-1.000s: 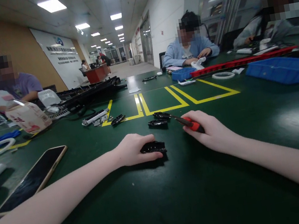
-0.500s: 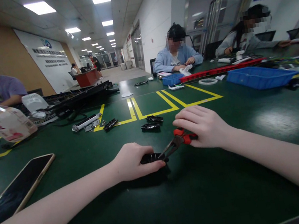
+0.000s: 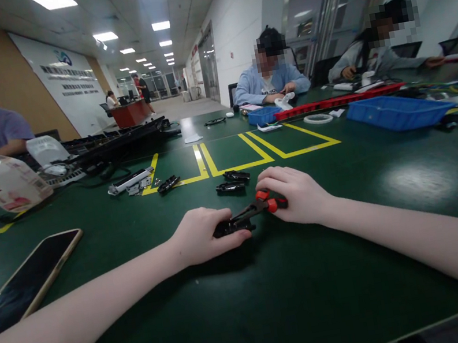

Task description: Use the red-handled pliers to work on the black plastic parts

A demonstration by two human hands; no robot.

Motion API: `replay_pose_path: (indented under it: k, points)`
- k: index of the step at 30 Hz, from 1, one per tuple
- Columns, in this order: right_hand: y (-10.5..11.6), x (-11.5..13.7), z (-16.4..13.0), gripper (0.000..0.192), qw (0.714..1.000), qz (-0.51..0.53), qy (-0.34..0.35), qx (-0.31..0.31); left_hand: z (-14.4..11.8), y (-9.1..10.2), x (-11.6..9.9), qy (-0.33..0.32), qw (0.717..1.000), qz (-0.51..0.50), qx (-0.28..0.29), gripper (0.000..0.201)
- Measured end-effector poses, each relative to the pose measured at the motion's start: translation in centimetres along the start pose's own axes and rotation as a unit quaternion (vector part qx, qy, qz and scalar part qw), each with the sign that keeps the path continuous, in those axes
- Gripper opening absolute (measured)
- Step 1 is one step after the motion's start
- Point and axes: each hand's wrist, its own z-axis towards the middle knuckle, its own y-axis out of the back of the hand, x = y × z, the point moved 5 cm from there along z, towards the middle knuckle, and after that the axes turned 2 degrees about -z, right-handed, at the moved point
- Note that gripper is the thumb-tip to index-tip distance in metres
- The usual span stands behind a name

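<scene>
My left hand (image 3: pixel 202 236) presses a small black plastic part (image 3: pixel 233 226) down on the green table (image 3: pixel 303 299). Red-handled pliers (image 3: pixel 257 208) are gripped in my right hand (image 3: pixel 297 193), and their dark jaws reach left onto the black part. Two more black parts (image 3: pixel 230 187) lie just beyond my hands, near the yellow floor-tape lines (image 3: pixel 237 167). A third black part (image 3: pixel 168 184) rests farther left.
A phone (image 3: pixel 24 285) lies face up at the left. Blue trays (image 3: pixel 397 112) and a red strip (image 3: pixel 340 100) stand at the right back. Black keyboards (image 3: pixel 118 140) and a clear bag (image 3: pixel 5 182) are at the left. Several other people sit around the table.
My right hand swung the pliers from pointing away at the far parts down and left onto the black part under my left hand. The camera view shifted right.
</scene>
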Motion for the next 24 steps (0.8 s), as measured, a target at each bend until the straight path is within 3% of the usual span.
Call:
replay_pose_path:
  k: [24]
  points:
    - [-1.0,-1.1,0.3,0.020,0.996,-0.041,-0.054,0.052,0.3,0.4,0.6,0.090,0.995,0.037,-0.012,0.053]
